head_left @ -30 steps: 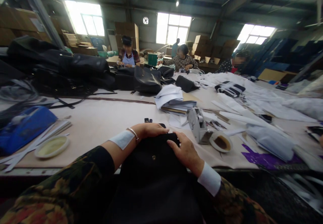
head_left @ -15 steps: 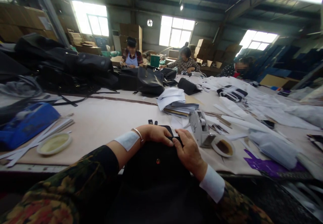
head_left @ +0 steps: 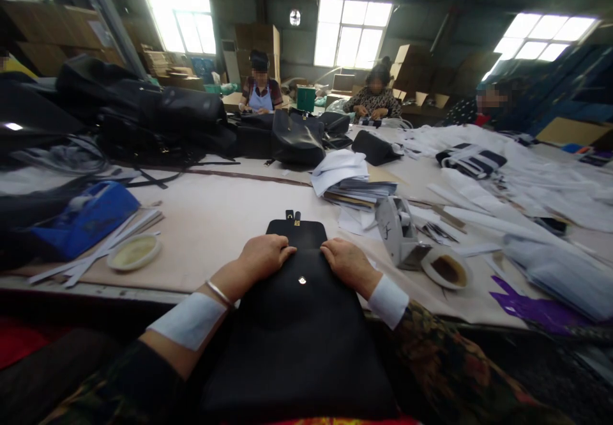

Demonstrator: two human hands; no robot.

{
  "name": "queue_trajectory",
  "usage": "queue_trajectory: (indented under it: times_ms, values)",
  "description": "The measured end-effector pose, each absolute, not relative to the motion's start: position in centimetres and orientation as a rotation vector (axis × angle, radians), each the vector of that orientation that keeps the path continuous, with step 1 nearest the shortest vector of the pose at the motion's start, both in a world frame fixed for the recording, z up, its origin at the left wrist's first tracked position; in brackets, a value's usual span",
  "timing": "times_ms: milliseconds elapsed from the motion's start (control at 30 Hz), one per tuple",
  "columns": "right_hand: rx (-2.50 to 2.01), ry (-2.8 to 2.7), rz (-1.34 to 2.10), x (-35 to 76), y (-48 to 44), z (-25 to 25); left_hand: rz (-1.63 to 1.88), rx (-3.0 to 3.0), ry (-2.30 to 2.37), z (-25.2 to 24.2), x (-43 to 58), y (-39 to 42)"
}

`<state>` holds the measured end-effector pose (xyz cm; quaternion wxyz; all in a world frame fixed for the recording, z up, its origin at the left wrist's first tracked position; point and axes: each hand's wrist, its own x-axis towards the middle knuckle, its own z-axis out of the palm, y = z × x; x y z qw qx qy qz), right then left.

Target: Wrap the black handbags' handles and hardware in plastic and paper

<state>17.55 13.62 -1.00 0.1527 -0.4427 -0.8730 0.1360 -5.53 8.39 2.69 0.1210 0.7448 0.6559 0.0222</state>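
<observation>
A black leather bag (head_left: 306,342) lies across my lap and over the table's front edge. Its round metal stud (head_left: 302,280) faces up, and the flap (head_left: 309,230) stretches away from me onto the table with a small strap and gold-coloured clasp (head_left: 297,219) at its far end. My left hand (head_left: 265,256) grips the bag's left edge near the fold, thumb on top. On the opposite edge my right hand (head_left: 349,265) pinches the leather in the same way. The fingers under the bag are hidden.
Left are a blue tape dispenser (head_left: 90,221), paper strips and a pale dish (head_left: 134,252). Right are a grey tape dispenser (head_left: 400,233), a dish of brown matter (head_left: 445,268) and stacked papers (head_left: 359,182). Black bags (head_left: 158,112) are heaped behind. Several people sit across the table.
My hands have moved apart from the middle to the two edges of the bag. The flap now lies flat and extended, with the stud and clasp in plain sight.
</observation>
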Motion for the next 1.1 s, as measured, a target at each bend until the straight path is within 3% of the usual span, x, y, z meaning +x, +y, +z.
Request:
queue_trajectory:
  times_ms: [200, 400, 567, 800, 1100]
  values:
    - [-0.848, -2.716, 0.225, 15.6, 10.4, 1.9, 0.076, 2.139, 1.912, -0.1, -6.0, 10.7]
    - [-0.814, -2.876, 0.342, 14.2, 9.2, -1.4, 0.166, 2.102, 2.006, -2.9, -7.4, 10.7]
    - [-0.800, -2.898, 0.351, 13.6, 9.9, -2.0, 0.190, 2.168, 2.033, -1.3, -7.9, 9.9]
    - [-0.799, -2.761, 0.425, 14.6, 10.7, -2.1, 0.046, 2.371, 1.598, 0.1, -5.8, 5.4]
    - [-0.863, -2.798, 0.539, 20.2, 6.6, -0.4, -0.055, 2.320, 1.776, -0.1, -4.2, 4.3]
